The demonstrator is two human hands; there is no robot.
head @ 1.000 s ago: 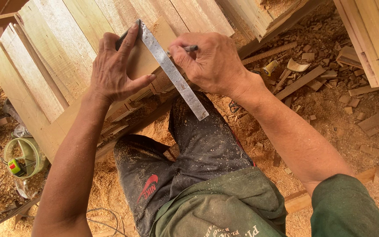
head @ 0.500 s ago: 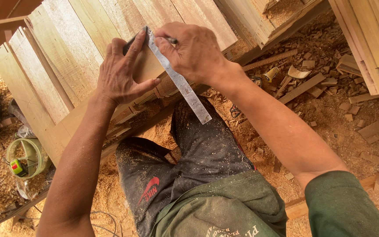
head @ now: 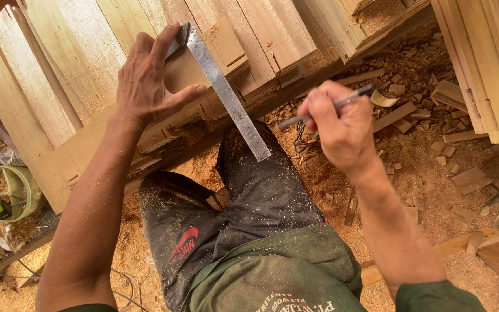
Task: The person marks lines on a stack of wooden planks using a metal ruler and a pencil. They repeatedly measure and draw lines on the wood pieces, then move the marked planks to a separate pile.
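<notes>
The left hand (head: 148,78) lies spread flat, fingers open, pressing the thick stock of a steel try square with a long graduated blade (head: 226,95) against a pale planed wooden board (head: 96,144). The blade runs near and to the right, its tip over the dusty dark trousers (head: 249,196). The right hand (head: 339,124), off the square and well right of the blade, is closed around a slim grey pencil (head: 330,106). Sawdust and offcuts cover the floor (head: 434,167).
</notes>
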